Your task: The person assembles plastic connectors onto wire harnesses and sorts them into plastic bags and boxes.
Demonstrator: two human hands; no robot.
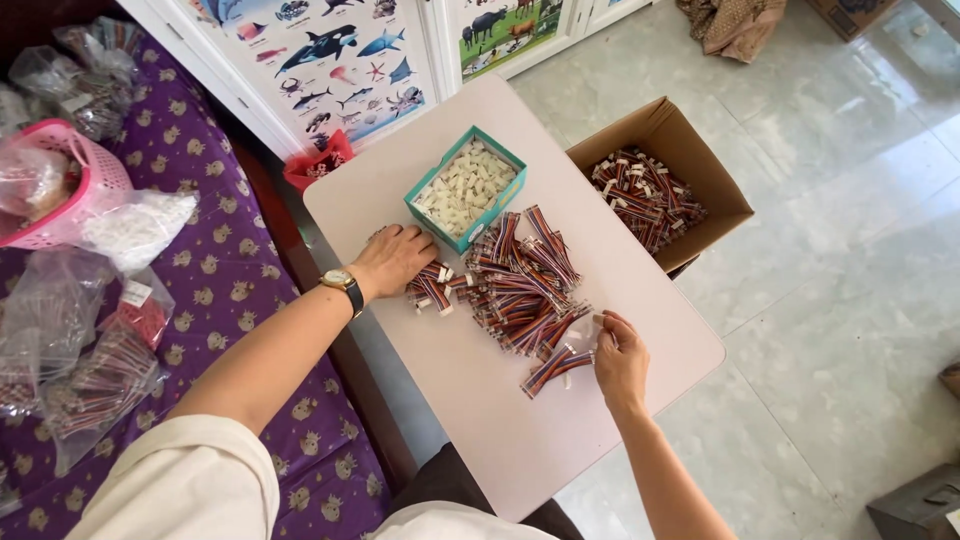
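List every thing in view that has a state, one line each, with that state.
left hand: palm down, resting on a few wire bundles.
right hand: fingertips pinching one wire bundle on the table.
teal box: open, filled with white connectors.
cardboard box: open, partly filled with bundles.
wire pile: loose heap on the table.
pink basket: holding plastic bags.

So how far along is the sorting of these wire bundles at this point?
Looks part done: the cardboard box beside the table already holds a layer of wire bundles. In hand: the right hand pinches a bundle at the edge of the pile, and the left hand rests on a few more. Left: that large pile and a full teal box of white connectors.
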